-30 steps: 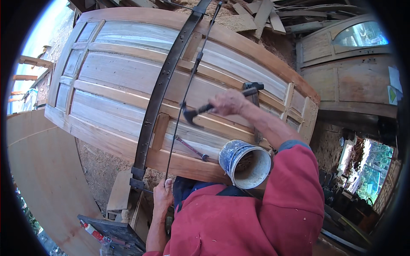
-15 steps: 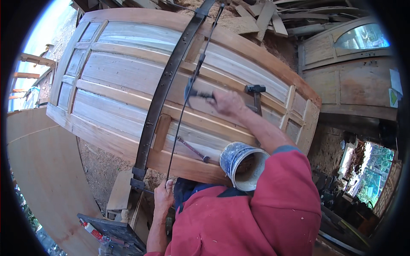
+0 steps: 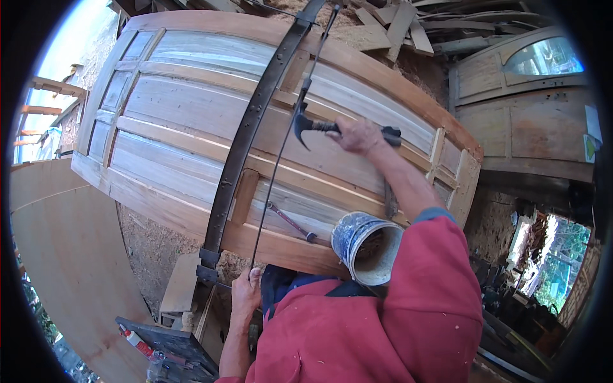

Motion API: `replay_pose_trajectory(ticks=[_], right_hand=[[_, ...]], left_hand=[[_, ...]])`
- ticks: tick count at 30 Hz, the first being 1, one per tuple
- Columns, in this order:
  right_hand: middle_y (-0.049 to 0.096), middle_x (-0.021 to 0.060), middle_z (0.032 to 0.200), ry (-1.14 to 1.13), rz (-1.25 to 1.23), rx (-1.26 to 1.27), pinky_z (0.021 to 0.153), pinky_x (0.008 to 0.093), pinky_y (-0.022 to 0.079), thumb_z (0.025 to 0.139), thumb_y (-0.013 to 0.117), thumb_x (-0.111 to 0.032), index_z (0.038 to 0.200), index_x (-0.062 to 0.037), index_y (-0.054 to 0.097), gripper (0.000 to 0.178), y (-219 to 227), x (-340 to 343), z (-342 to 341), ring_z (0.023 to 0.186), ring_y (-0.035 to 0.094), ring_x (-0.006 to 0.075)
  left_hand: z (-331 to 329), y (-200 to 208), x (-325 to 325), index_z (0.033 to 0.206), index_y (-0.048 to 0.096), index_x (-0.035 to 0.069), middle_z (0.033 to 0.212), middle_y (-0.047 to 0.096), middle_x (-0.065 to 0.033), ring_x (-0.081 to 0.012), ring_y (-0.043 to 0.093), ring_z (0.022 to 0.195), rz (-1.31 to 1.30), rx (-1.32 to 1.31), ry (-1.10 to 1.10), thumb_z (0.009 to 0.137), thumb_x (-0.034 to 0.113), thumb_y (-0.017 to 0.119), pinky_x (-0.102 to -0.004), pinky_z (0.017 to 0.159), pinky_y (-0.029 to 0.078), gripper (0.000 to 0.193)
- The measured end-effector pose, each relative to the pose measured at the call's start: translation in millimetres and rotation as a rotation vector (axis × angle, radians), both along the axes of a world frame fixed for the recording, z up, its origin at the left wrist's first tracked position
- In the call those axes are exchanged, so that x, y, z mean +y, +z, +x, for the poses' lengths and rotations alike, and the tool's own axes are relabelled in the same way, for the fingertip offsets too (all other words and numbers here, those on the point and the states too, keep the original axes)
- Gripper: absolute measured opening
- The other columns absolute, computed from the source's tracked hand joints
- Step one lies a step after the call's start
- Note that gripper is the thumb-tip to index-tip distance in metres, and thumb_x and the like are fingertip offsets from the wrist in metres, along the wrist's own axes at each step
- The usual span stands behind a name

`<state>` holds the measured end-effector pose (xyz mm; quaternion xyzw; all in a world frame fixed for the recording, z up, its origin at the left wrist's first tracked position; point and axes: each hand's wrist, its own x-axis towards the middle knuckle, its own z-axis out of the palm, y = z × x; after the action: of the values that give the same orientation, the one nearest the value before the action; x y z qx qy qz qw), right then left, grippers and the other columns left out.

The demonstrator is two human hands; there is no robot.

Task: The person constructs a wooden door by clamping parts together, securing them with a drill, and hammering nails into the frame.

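A large panelled wooden door lies in front of me, crossed by a dark metal bar clamp with holes along it. My right hand, closed, grips a claw hammer by the handle. The hammer head is by a long thin metal rod, over the middle of the door; whether they touch I cannot tell. Near the door's front edge my left hand is closed around the rod's lower end. A wrench lies on a panel. Partly behind my right arm is a second, block-headed hammer.
A paint-stained bucket stands at the door's near edge, by my right sleeve. Scrap boards are heaped at the back. Another door with a glazed opening is at the right. A curved wooden sheet and a glue bottle are at the left.
My right hand and the claw hammer have moved slightly up and to the right, with the head no longer blurred. My left hand remains on the rod.
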<state>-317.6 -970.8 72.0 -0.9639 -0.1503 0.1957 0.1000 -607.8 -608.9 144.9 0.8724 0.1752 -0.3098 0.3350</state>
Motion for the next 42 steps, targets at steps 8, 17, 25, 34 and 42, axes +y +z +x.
replay_pose_trajectory(ticks=[8, 17, 25, 34, 42], right_hand=[[0.07, 0.0199, 0.077, 0.134, -0.027, -0.032, 0.066, 0.0516, 0.056, 0.097, 0.049, -0.059, 0.096, -0.0087, 0.06, 0.051, -6, -16, 12, 0.078, 0.071, 0.0404], [0.07, 0.0203, 0.079, 0.071, 0.009, -0.053, 0.067, 0.051, 0.056, 0.095, 0.054, -0.059, 0.097, -0.0075, 0.061, 0.052, 6, -6, 14, 0.075, 0.069, 0.043], [0.071, 0.02, 0.084, 0.288, -0.039, 0.164, 0.069, 0.0487, 0.056, 0.096, 0.052, -0.06, 0.1, -0.011, 0.063, 0.05, 25, 4, 7, 0.083, 0.071, 0.0385], [0.07, 0.0186, 0.077, 0.384, -0.069, 0.133, 0.067, 0.0515, 0.056, 0.096, 0.049, -0.061, 0.101, -0.0099, 0.059, 0.052, 27, 13, -9, 0.077, 0.07, 0.0426], [0.072, 0.0159, 0.083, 0.214, 0.014, 0.1, 0.07, 0.0508, 0.056, 0.097, 0.051, -0.058, 0.101, -0.0101, 0.061, 0.049, 8, 16, -26, 0.078, 0.07, 0.0414]], left_hand=[[-3, -4, -1, 0.089, 0.062, -0.001, 0.076, 0.062, -0.0314, -0.0541, 0.061, 0.083, 0.008, 0.024, 0.009, 0.102, 0.059, 0.042, -0.0564, 0.066, 0.046, 0.064], [-3, 1, -2, 0.092, 0.064, 0.0, 0.077, 0.062, -0.0304, -0.0538, 0.061, 0.082, -0.018, 0.033, 0.028, 0.101, 0.06, 0.044, -0.0547, 0.066, 0.047, 0.064], [1, -2, -2, 0.091, 0.062, -0.001, 0.075, 0.061, -0.0309, -0.0544, 0.06, 0.081, -0.01, 0.045, 0.045, 0.101, 0.06, 0.045, -0.0551, 0.065, 0.045, 0.064], [7, 2, -5, 0.091, 0.062, -0.001, 0.076, 0.061, -0.0317, -0.0544, 0.06, 0.082, -0.03, 0.007, 0.047, 0.1, 0.062, 0.042, -0.0564, 0.065, 0.045, 0.066], [-3, -1, 1, 0.087, 0.061, -0.001, 0.072, 0.06, -0.031, -0.0547, 0.06, 0.079, -0.006, 0.008, 0.019, 0.099, 0.063, 0.043, -0.0569, 0.064, 0.044, 0.068]])
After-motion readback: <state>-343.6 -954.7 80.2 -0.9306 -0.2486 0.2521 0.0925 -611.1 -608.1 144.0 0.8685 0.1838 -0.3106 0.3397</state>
